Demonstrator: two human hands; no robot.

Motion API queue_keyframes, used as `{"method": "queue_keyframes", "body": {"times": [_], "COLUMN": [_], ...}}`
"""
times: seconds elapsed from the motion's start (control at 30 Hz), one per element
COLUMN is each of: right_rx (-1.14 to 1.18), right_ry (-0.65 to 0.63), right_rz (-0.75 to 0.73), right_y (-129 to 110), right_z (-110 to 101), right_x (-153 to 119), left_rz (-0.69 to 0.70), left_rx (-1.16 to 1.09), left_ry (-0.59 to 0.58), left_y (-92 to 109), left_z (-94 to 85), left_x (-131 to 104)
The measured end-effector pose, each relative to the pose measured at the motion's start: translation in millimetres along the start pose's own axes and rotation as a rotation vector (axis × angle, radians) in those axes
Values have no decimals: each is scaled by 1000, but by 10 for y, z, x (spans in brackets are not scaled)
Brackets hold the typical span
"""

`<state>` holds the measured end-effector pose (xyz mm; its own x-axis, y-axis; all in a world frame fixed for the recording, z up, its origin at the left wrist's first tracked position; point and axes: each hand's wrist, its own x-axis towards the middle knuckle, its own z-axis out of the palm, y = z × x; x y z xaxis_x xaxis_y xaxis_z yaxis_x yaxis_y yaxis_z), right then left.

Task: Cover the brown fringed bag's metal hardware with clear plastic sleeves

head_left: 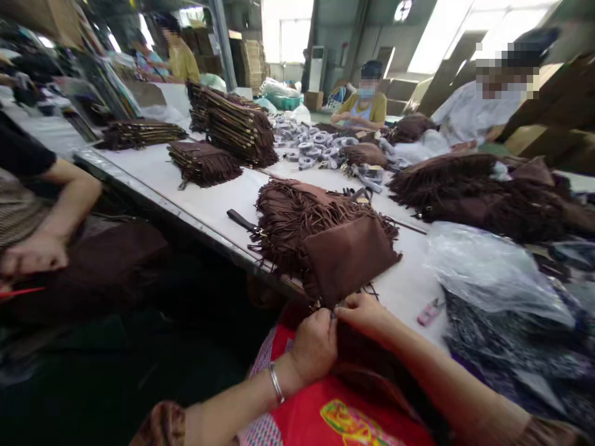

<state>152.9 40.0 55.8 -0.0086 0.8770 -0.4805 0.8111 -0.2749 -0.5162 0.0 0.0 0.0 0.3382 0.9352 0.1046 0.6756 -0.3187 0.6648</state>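
My left hand [316,344], with a silver bracelet on its wrist, is closed in a pinch at the table's near edge. Fingertip to fingertip with it, my right hand [365,313] is pinched too. Between them is the edge of a dark brown bag [367,362], which hangs over my lap partly hidden by my right forearm. A small metal-looking bit shows at the fingertips, too small to name. Just beyond my hands a smooth brown pouch [351,254] leans on a heap of brown fringed bags [297,217]. A dark wrist strap [240,218] sticks out to the left.
Pink thread snips [428,313] lie on the white table [409,272], right of my hands. Clear plastic [493,266] covers dark material at right. Stacked fringed bags [242,127] and grey wrapped rings [316,145] stand farther back. A co-worker's hand [35,254] is at left; others sit across.
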Motion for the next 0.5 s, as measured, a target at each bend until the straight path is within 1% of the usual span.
{"method": "queue_keyframes", "body": {"times": [0.1, 0.17, 0.23, 0.3, 0.37, 0.5], "right_rx": [92, 214, 365, 467, 503, 474], "right_ry": [8, -33, -101, -131, -115, -53], "right_rz": [-113, -143, -119, -72, -49, -63], "right_y": [43, 93, 154, 209, 246, 279], "right_z": [-13, -25, -31, -18, 18, 130], "right_x": [-15, -38, -69, -102, -133, -176], "left_rz": [16, 3, -37, -91, -142, -280], "left_rx": [-31, -56, -82, -119, -200, -461], "left_ry": [-5, -14, -28, -38, -51, -93], "left_y": [21, 37, 54, 68, 80, 104], "left_z": [-41, -76, -118, -159, -187, -181], "left_x": [-2, 1, 7, 15, 22, 39]}}
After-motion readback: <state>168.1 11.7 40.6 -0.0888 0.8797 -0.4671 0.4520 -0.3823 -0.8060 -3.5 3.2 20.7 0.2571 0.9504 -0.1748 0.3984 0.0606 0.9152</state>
